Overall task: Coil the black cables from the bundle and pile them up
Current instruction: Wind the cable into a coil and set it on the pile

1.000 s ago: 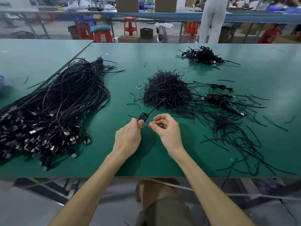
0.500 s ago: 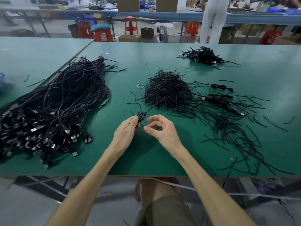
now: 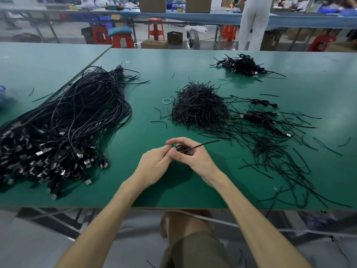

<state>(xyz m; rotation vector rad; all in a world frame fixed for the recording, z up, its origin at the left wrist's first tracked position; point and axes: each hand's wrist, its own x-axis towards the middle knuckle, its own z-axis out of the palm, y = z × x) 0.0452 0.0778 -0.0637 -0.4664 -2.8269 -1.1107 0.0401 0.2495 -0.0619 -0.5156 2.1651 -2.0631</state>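
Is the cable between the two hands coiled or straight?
Coiled: the cable shows small black loops between left hand and right hand; one thin strand sticks out rightward.

On the table (image 3: pixel 135 180) I locate the cable bundle (image 3: pixel 63 122) at the left, the heap of ties (image 3: pixel 199 109) at the centre, the pile of coiled cables (image 3: pixel 241 65) behind it to the right, and, before the heap, the left hand (image 3: pixel 154 167) and right hand (image 3: pixel 195 159) meeting on a coil (image 3: pixel 181 148).

coiled cable (image 3: pixel 182 148): lay mostly hidden between left hand (image 3: pixel 154 163) and right hand (image 3: pixel 193 158) (turns uncountable)
cable bundle (image 3: pixel 58 122): was cut off at 9 o'clock
standing person (image 3: pixel 253 22): was cropped above the waist at 1 o'clock
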